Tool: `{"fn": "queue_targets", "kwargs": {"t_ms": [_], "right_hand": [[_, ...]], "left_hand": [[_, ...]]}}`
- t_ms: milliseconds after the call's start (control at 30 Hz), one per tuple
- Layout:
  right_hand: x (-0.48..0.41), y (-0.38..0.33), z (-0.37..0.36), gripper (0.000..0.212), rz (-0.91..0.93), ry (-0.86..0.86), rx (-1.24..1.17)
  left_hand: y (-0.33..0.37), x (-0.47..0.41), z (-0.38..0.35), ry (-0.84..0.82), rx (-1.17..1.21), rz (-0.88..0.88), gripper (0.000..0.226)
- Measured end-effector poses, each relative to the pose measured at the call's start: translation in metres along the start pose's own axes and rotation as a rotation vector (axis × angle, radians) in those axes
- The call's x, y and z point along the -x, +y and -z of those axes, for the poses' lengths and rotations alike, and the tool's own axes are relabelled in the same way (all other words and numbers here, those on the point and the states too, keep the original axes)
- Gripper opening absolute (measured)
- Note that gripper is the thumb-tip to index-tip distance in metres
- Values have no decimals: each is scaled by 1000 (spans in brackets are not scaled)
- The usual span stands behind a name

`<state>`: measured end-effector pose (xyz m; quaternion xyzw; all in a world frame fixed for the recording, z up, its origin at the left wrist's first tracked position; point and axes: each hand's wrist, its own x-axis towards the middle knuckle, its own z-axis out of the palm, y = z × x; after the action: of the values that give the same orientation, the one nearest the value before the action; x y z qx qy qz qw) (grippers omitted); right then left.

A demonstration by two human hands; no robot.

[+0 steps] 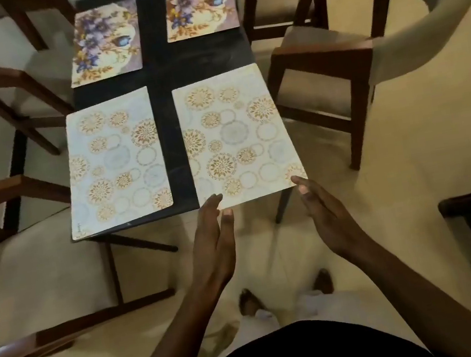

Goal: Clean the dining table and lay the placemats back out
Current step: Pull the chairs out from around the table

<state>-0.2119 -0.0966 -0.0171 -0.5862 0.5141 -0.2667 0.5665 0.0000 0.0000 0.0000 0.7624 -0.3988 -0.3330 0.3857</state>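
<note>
The gold-circled placemat (236,135) lies on the near right of the dark dining table (159,67), long axis running away from the person. Beside it lies its twin (116,163), with two floral mats (104,41) beyond. Wooden chairs (333,64) ring the table on a cream floor (411,166). The left hand (212,243) and right hand (327,219), fingers straight, touch its near corners and grasp nothing.

The top edge crops the far right placemat (198,2) and table (154,36).
</note>
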Motion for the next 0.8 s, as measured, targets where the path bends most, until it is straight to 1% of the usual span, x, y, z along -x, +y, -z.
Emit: {"fn": "queue_targets", "kwargs": {"t_ms": [67,133,233,300,433,567,667,800], "right_hand": [[-4,0,21,45,-41,24,-9],[-9,7,43,48,-53,13,-48],[-23,20,93,60,-80,33,-73],[-32,28,130,64,-85,38,-72],[-48,38,209,65,-101,63,-72],[-65,45,273,69,-94,78,-54],[-79,48,311,71,-81,115,-72],[-99,52,353,64,-82,162,-90]], "left_hand": [[14,-8,-18,-40,-8,6,48],[28,-16,-36,-78,-2,0,49],[57,-34,-78,-95,-30,-15,55],[74,-42,-104,-90,-31,-25,53],[112,-55,-159,-86,-30,-38,40],[148,-67,-209,-79,-42,-64,43],[170,-77,-241,-99,-74,-96,40],[194,-103,-283,-123,-94,-116,38]]}}
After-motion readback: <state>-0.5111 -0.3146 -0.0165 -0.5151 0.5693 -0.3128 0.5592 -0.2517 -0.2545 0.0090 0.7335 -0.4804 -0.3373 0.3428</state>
